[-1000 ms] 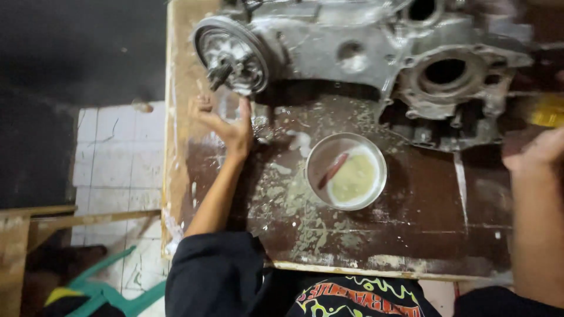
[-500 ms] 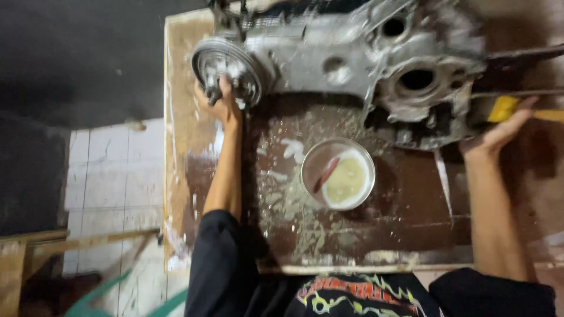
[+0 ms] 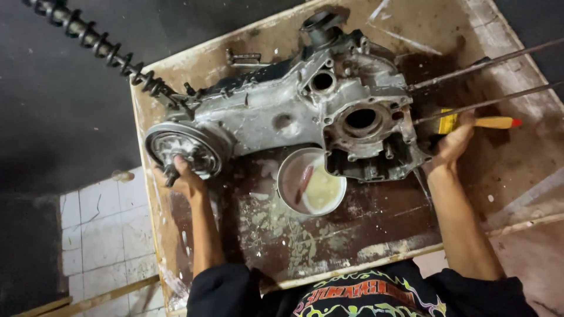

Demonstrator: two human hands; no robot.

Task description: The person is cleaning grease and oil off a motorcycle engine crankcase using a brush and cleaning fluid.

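Engine casing (image 3: 294, 117) now swung round on the table (image 3: 376, 235), both hands gripping it: left (image 3: 187, 179) at the pulley (image 3: 182, 148), right (image 3: 452, 144) at its far end.

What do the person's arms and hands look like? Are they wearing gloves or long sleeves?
No gloves: the left hand and right hand are both bare, with no rings or watch that show. The forearms are bare too. Short black sleeves cover the upper arms, part of a black shirt with a bright, colourful print on the chest.

A grimy silver-grey engine case (image 3: 294, 111) lies on the brown, paint-flecked desk (image 3: 329, 235). At six o'clock of it, a white bowl (image 3: 311, 189) holds yellowish liquid; at three o'clock, a yellow, red-tipped handle (image 3: 496, 122).
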